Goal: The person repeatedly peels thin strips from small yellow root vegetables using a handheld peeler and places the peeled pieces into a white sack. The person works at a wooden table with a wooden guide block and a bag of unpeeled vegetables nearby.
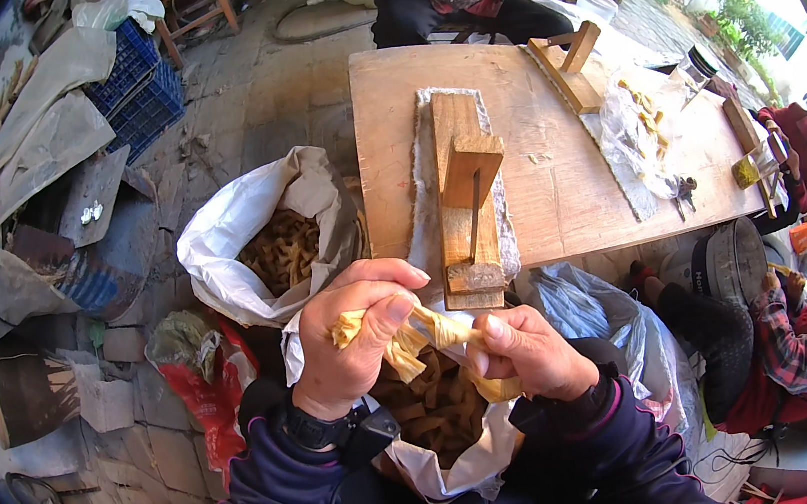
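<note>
My left hand [357,333] and my right hand [537,353] grip a pale yellow pliable strip [449,329] between them. Between the hands the strip is twisted, and a folded end sticks out at the left thumb. Another part of it hangs below my right fingers. Directly beneath is an open white sack [431,475] in my lap, holding many brownish strips [443,417]. Just beyond my hands, a wooden stand [471,221] with a raised block and a slanting thin rod rests on a cloth [421,197] at the table's near end.
A second white sack [209,238] with brown pieces stands left of the wooden table [540,197]. Another wooden stand [571,76] and a plastic bag [632,141] of yellow pieces lie farther along. Blue crates [139,95] are at left. Co-workers sit opposite and at right.
</note>
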### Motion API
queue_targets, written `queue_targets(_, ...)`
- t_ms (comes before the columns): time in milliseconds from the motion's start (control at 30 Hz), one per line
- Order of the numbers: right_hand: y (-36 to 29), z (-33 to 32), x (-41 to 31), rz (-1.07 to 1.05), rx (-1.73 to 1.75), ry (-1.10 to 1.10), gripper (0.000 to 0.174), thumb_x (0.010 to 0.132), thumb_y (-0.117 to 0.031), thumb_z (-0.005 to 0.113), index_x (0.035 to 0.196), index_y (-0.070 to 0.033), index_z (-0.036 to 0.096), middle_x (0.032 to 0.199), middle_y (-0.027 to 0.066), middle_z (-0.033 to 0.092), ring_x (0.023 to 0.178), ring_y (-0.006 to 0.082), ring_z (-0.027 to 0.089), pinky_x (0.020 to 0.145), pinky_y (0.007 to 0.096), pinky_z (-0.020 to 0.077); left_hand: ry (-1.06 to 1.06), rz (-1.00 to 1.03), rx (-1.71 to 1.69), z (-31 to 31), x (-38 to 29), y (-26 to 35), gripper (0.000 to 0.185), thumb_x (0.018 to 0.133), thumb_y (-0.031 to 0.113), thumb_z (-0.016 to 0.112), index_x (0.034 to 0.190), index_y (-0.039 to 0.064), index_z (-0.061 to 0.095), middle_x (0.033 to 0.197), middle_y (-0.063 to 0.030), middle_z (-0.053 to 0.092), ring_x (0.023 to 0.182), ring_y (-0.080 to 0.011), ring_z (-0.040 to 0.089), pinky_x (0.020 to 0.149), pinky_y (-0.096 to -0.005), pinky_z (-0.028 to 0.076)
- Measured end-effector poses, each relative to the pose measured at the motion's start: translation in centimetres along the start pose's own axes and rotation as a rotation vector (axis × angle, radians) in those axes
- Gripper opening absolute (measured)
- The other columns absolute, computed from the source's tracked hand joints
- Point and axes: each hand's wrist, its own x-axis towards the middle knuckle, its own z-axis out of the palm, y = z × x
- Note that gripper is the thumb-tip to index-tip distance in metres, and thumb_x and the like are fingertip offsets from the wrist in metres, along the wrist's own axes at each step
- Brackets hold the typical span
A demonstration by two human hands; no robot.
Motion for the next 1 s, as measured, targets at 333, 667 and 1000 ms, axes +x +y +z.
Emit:
queue_targets(333,0.1,0.8,1.3,0.014,0.085,0.078,0.032,0.098,-0.03,0.061,0.08,-0.004,0.064,0.06,-0.0063,0.044,0.052,0.0033,0.03,0.047,0.0231,0.02,-0.285,-0.433,-0.379,0.9,-0.8,-1.7,0.03,0.087,0.019,0.074,0.105,-0.002,0.063,0.087,-0.0049,0.066,0.077,-0.0097,0.061,0.071,-0.0239,0.049)
queue_targets(667,-1.4,-1.9,1.7,-0.47,-0.113,0.572,0.014,0.086,-0.009,0.074,0.084,-0.003,0.062,0.069,-0.0042,0.056,0.061,0.0024,0.045,0.055,0.0193,0.0348,-0.006,-0.348,-0.174,2.6,1.2,-3.3,0.01,0.09,0.008,0.061,0.096,0.0,0.062,0.082,-0.0014,0.063,0.075,-0.0068,0.059,0.069,-0.0235,0.049)
queue_targets(1000,-0.1,-4.6,5.1,-0.747,-0.83,1.045,0.022,0.079,-0.007,0.08,0.081,-0.005,0.059,0.06,0.0026,0.053,0.056,0.0082,0.047,0.052,0.0247,0.0413,0.1,-0.221,0.31,4.1,2.4,-4.4,0.012,0.091,0.011,0.068,0.089,0.0,0.064,0.077,-0.0079,0.064,0.07,-0.0136,0.059,0.067,-0.0282,0.049)
